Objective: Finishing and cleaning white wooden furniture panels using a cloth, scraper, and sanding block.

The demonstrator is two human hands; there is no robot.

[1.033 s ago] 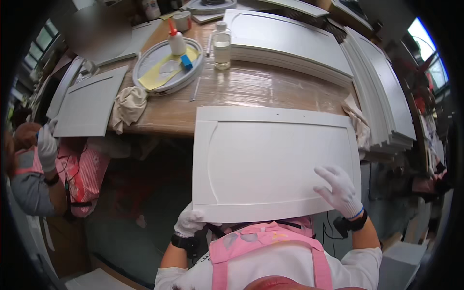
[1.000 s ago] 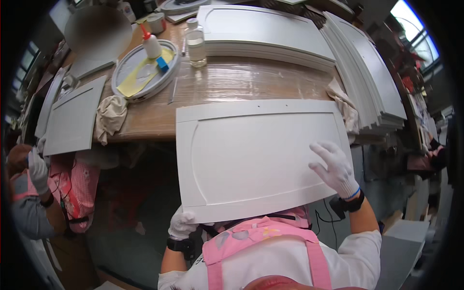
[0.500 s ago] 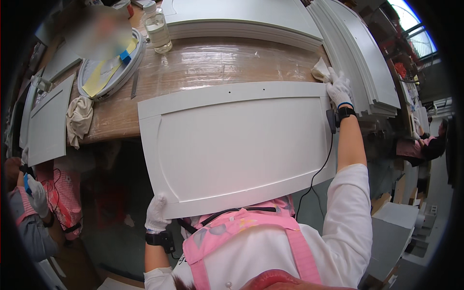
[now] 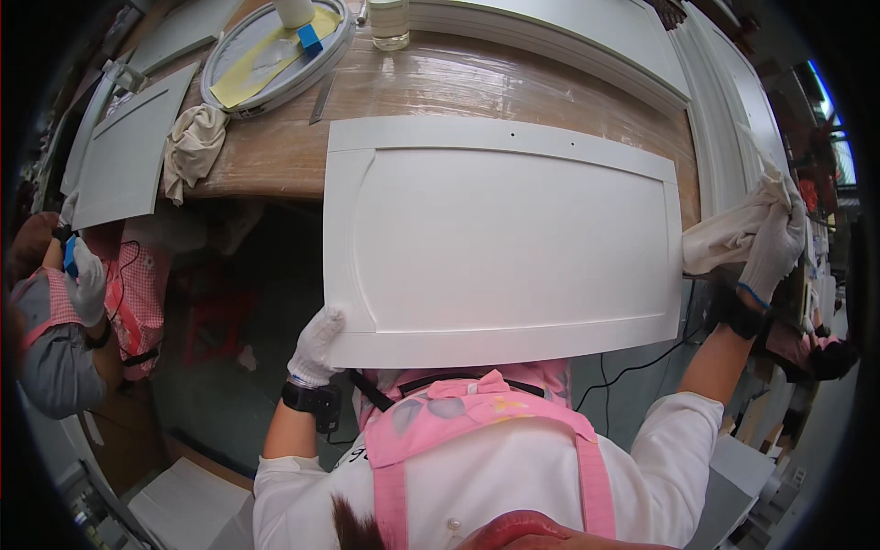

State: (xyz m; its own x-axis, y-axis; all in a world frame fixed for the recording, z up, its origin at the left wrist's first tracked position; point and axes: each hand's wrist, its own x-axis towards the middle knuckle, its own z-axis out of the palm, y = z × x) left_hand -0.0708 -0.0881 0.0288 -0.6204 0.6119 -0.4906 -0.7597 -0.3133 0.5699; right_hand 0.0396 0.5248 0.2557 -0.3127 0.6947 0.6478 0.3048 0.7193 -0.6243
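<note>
A white cabinet-door panel with a raised frame and two small holes along its far edge lies tilted in front of me, its far part over the table. At its near left corner my left hand, in a white knit glove, is closed on the edge. My right hand, gloved too, is off to the right, closed on a cream cloth. One end of that cloth hangs beside the panel's right edge; part of my right fingers is hidden behind it.
The wrapped table carries stacked white panels at the back and right. At the left are a round lid with a blue block, a clear bottle, a metal ruler and a crumpled rag. A co-worker handles another panel.
My right hand has left the panel's far right corner and swung out to the right, taking the cloth with it. The left hand keeps its hold. The whole view has shifted.
</note>
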